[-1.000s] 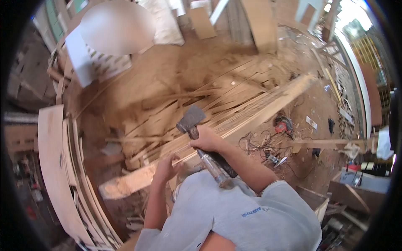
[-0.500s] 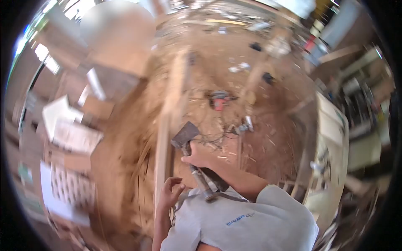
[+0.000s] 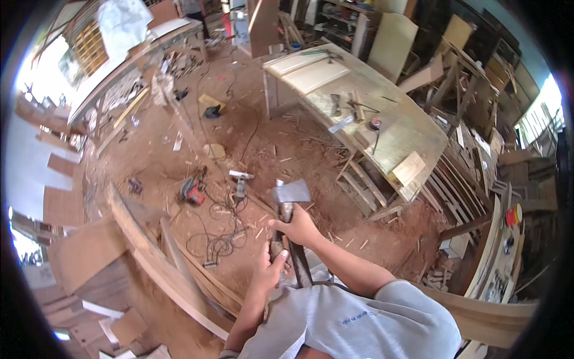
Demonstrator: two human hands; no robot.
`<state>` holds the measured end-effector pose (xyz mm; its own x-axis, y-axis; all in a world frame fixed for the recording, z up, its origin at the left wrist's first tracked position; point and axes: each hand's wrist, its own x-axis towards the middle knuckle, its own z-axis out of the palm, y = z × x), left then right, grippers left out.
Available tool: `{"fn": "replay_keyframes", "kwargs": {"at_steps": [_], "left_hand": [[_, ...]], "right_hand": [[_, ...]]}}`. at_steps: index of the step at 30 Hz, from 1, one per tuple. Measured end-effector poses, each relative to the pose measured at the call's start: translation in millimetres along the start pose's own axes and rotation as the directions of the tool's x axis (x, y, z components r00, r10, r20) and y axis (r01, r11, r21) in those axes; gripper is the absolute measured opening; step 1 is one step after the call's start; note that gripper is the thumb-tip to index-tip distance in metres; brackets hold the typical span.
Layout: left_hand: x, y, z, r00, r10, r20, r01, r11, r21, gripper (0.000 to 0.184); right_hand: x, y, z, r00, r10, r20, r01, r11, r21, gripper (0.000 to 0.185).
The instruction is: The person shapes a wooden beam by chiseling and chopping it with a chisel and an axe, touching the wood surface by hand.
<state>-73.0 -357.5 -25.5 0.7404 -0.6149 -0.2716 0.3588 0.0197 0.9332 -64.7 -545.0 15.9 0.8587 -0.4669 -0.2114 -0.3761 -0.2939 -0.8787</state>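
My right hand [image 3: 297,227] is wrapped round the upper handle of an axe [image 3: 293,192], just under its grey metal head. Lower down and to the left, my left hand [image 3: 272,269] is closed around a dark, worn shaft beside the axe handle. The shafts run close together down toward my grey shirt [image 3: 359,317]. How far each one extends behind my fingers is hidden.
A large worktable [image 3: 382,113] with tools stands ahead to the right. A red power tool [image 3: 192,192] and tangled cables [image 3: 221,245] lie on the dirt floor. A long timber [image 3: 161,269] is at left. A person [image 3: 194,12] stands far back.
The view has swung right, from the timber pile to the worktable. My left hand has moved from beside the axe to a hold on the shaft. The axe head is now more upright.
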Motion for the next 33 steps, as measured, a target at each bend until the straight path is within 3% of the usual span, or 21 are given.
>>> {"fn": "replay_keyframes", "kwargs": {"at_steps": [2,3,7,8,9,11,12,15,20,23,26,29,33], "left_hand": [[22.7,2.0,28.6,0.995,0.075,0.066,-0.081,0.992,0.093,0.037],[36.2,-6.7,36.9,0.985,0.132,0.110,-0.147,0.979,0.144,0.037],[82.9,-11.0,63.4,0.988,-0.042,0.150,0.011,0.979,0.204,0.038],[95.4,-7.5,68.7,0.986,-0.070,0.149,0.034,0.972,0.234,0.039],[110.9,-4.2,74.4,0.985,-0.095,0.144,0.055,0.964,0.260,0.039],[145.5,-13.0,79.2,0.990,-0.087,0.110,0.055,0.962,0.267,0.040],[166.3,-17.0,82.3,0.992,-0.080,0.094,0.052,0.961,0.271,0.040],[239.8,-27.0,93.7,0.995,-0.103,0.005,0.096,0.948,0.304,0.033],[394.6,9.9,146.2,0.993,-0.008,-0.116,0.060,0.888,0.455,0.043],[487.4,-4.0,158.8,0.990,0.050,-0.132,0.039,0.804,0.594,0.052],[565.5,-3.7,182.9,0.984,0.134,-0.115,-0.023,0.745,0.666,0.052],[637.4,6.7,208.9,0.991,0.108,-0.083,-0.015,0.692,0.722,0.053],[728.3,-18.0,237.9,0.992,0.119,-0.032,-0.049,0.622,0.781,0.058]], "right_hand": [[4.7,31.8,-28.7,0.991,0.056,-0.123,-0.055,0.998,0.012,0.073],[10.6,54.6,-38.4,0.984,0.086,-0.158,-0.070,0.992,0.103,0.075],[20.9,48.6,-108.7,0.947,0.265,-0.183,-0.166,0.888,0.429,0.050],[49.5,101.7,-108.7,0.917,0.185,-0.352,-0.116,0.971,0.207,0.044],[64.5,99.7,-126.0,0.897,0.260,-0.358,-0.181,0.954,0.240,0.045],[112.8,135.9,-149.3,0.876,0.191,-0.443,-0.147,0.980,0.132,0.045],[137.1,124.0,-170.9,0.881,0.318,-0.350,-0.252,0.942,0.220,0.048],[262.2,188.8,-196.0,0.846,0.162,-0.507,-0.262,0.956,-0.132,0.050],[491.3,245.6,-241.4,0.807,0.009,-0.590,-0.145,0.972,-0.184,0.061],[587.4,257.1,-258.5,0.713,-0.035,-0.701,-0.242,0.925,-0.292,0.059],[629.8,258.4,-278.2,0.749,0.113,-0.653,-0.381,0.880,-0.284,0.056],[646.5,271.6,-293.7,0.806,0.227,-0.547,-0.398,0.891,-0.216,0.052],[604.5,264.6,-323.0,0.827,0.289,-0.481,-0.312,0.950,0.035,0.048]]}}
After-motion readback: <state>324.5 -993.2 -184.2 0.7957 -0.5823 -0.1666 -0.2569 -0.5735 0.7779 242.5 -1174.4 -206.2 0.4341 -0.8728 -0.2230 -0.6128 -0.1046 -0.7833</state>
